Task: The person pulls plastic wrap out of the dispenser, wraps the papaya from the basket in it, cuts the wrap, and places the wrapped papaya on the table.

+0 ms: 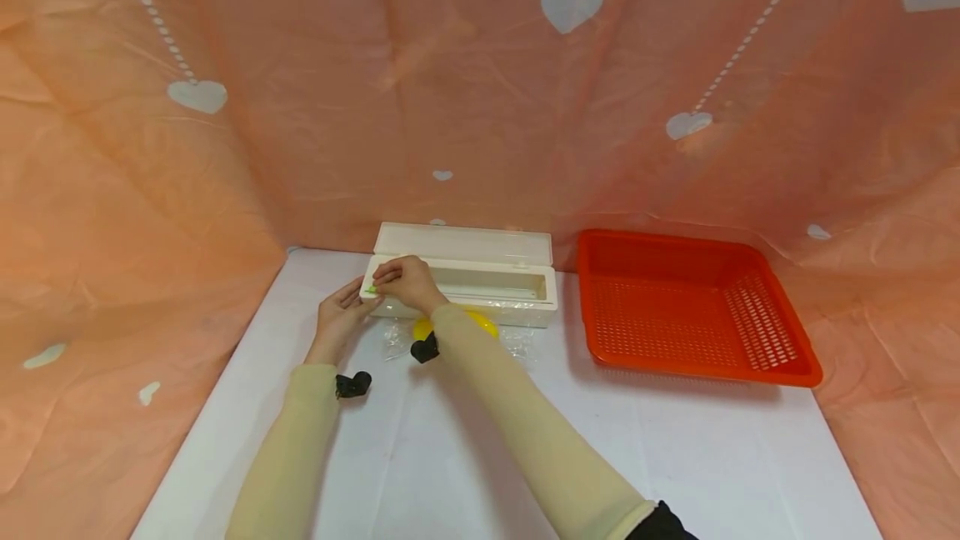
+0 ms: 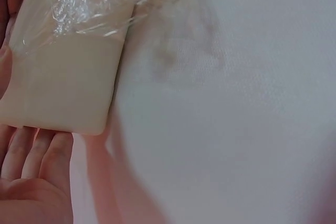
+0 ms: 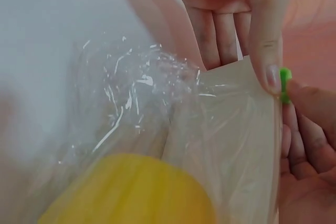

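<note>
- A small green slider [image 3: 285,85] is pinched at the thumb of the right hand [image 1: 408,283], whose other fingers are curled beside it.
- The near left corner of a long white box [image 1: 550,288] is gripped by the left hand [image 1: 341,323], with the thumb laid on top close to the slider and the fingers set against the end.
- The slider is seated at the left end of the box's top, beside the long opening; the hinged lid [image 1: 461,246] is raised along the far side.
- Clear film [image 3: 126,98] is draped over the box's front and crumpled on the table [image 1: 450,457].
- A rounded yellow object [image 3: 131,192] is covered by the film just in front of the box, partly hidden by the right forearm.
- A red perforated basket [image 1: 750,372] is placed to the right, apart from the box.
- The table is backed by a pinkish-orange cloth [image 1: 315,65] with pale hearts.
</note>
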Available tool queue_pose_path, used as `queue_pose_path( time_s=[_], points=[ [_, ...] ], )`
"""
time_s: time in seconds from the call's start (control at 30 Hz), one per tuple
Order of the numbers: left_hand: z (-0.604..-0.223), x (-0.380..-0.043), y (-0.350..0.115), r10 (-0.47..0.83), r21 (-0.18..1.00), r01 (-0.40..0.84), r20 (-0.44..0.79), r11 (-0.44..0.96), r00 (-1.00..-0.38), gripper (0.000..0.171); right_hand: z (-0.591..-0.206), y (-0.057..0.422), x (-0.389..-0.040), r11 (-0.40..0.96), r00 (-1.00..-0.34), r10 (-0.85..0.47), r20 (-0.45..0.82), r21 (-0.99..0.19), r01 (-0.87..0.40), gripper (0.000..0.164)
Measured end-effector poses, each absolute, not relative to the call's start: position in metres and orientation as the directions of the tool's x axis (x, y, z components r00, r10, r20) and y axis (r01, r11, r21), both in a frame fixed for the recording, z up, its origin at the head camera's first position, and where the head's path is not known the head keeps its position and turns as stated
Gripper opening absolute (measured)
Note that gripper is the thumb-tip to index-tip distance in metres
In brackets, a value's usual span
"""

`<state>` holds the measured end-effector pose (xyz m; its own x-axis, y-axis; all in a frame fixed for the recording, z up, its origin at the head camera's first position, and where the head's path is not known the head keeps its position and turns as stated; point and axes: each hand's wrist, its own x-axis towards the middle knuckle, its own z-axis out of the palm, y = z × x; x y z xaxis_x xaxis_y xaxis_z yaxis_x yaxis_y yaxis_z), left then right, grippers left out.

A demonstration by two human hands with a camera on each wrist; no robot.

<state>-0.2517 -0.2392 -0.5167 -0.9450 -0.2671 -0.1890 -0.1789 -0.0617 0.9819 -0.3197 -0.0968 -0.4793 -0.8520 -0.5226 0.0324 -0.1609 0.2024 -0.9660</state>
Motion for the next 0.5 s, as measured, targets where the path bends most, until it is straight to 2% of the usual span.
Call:
queue_pose_path(
  time_s=[0.23,0.5],
  points=[
    [-0.5143,-0.2532,-0.2373,-0.272,0.979,-0.197,-0.206,-0.060,-0.940,0.064,-0.4817,-0.0933,-0.3226,0.252,-0.855,-0.516,0.055,-0.944,-0.213,0.015],
    [-0.5140,-0.2519,-0.2380,-0.283,0.976,-0.210,-0.220,-0.067,-0.934,0.064,-0.4855,-0.0903,-0.3225,0.245,-0.863,-0.503,0.048,-0.950,-0.196,0.017]
  ],
)
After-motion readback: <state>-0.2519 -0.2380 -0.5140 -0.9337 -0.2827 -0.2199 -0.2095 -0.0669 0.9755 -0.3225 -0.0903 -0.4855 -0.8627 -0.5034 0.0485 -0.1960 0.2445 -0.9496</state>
